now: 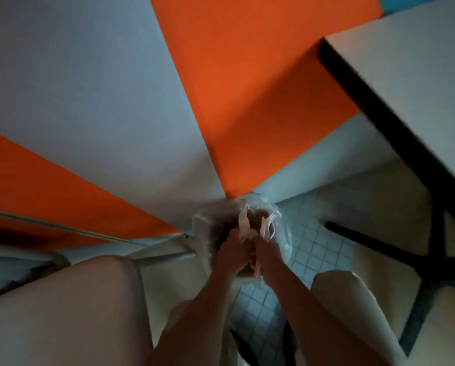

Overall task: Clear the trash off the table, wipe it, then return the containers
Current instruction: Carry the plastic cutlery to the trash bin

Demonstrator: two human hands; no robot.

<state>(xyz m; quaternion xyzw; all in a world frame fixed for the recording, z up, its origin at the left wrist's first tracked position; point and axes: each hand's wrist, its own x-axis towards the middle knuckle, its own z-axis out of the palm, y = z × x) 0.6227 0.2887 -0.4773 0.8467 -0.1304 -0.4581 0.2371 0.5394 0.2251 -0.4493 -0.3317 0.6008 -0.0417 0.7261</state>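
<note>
Both hands, left [234,256] and right [267,256], fingers clamped on plastic cutlery [267,225] over a clear bag [283,233].

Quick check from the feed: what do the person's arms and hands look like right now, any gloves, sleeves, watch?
Both forearms are bare as far as the frame shows, with no sleeves in view. The left hand and right hand wear no gloves. No watch, band or ring is visible, though the picture is dim and blurred, so small items could be missed.

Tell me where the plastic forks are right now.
Head view, lower centre: the forks stick up from both hands, left hand and right hand, over a clear bag at the wall corner.
</note>
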